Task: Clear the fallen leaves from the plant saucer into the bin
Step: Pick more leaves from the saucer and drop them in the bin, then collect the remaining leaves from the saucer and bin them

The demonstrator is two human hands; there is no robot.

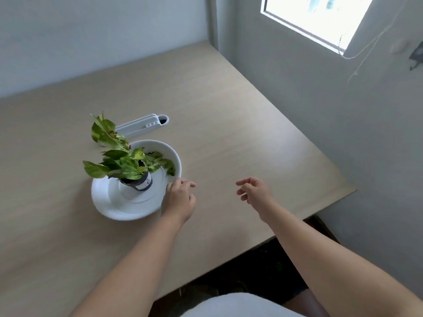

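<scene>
A white saucer (109, 202) sits on the wooden table, with a small black pot (140, 181) holding a green plant (119, 161) in its middle. Several loose green leaves (163, 163) lie along the saucer's far right inner rim. My left hand (179, 197) rests at the saucer's right rim, thumb touching the edge and fingers curled around its outside. My right hand (254, 191) hovers above the table to the right, fingers loosely apart and holding nothing. No bin is in view.
The beige table (229, 133) fills the corner between two grey walls. A white cable tray with a round hole (142, 126) is set into the table behind the plant. The table's right edge drops to a dark floor.
</scene>
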